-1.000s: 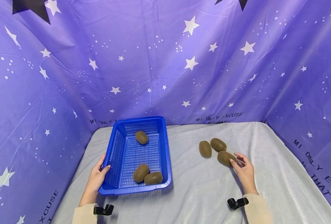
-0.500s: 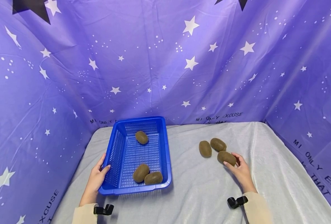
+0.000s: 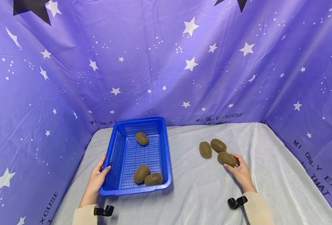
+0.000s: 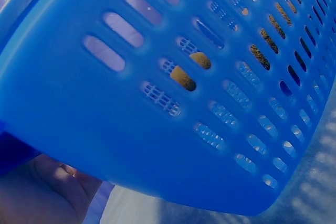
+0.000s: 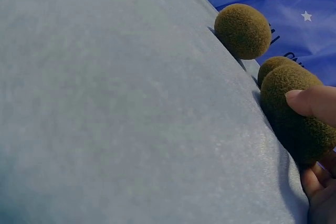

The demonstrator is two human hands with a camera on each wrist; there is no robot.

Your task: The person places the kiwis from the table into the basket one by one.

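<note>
A blue plastic basket [image 3: 170, 162] stands on the left of the cloth-covered table. My left hand [image 3: 96, 178] grips its left side, thumb over the rim and fingers along the outside; the left wrist view shows the slotted wall [image 4: 63, 108] close up. Inside lie three brown fuzzy kiwis: one kiwi [image 3: 141, 138] at the far end, and two kiwis [image 3: 141, 174] at the near end. To the right, my right hand [image 3: 242, 173] holds a kiwi [image 3: 225, 158] between thumb and fingers, low at the cloth. Beside it lie another kiwi [image 3: 218, 145] and a third kiwi [image 3: 205, 149].
Pale grey cloth [image 3: 194, 187] covers the table, slightly wrinkled. A purple star-printed curtain [image 3: 154, 62] rises behind the table and along both sides. Black camera mounts [image 3: 104, 211] sit at both wrists.
My right hand has moved left onto the nearest kiwi on the cloth and closed its thumb and fingers around it. The left hand and basket have stayed in place.
</note>
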